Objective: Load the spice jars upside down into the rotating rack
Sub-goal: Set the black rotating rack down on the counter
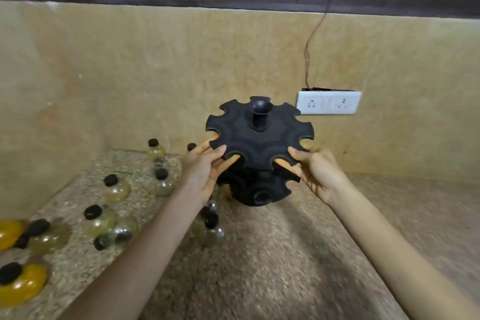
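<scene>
Over speckled countertop (pixel 272 254), beige backsplash (pixel 155 73), rack (pixel 259 138)

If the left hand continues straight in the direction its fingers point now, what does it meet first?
The left hand already grips the rim of the black rack, its fingers pointing right and away. Going straight on, it would probably meet the rack's lower tier or centre, though depth is unclear.

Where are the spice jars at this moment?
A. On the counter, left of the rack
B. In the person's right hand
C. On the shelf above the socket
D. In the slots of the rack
A: the spice jars stand on the counter to the left, while both the left hand and the right hand hold the empty rack.
</scene>
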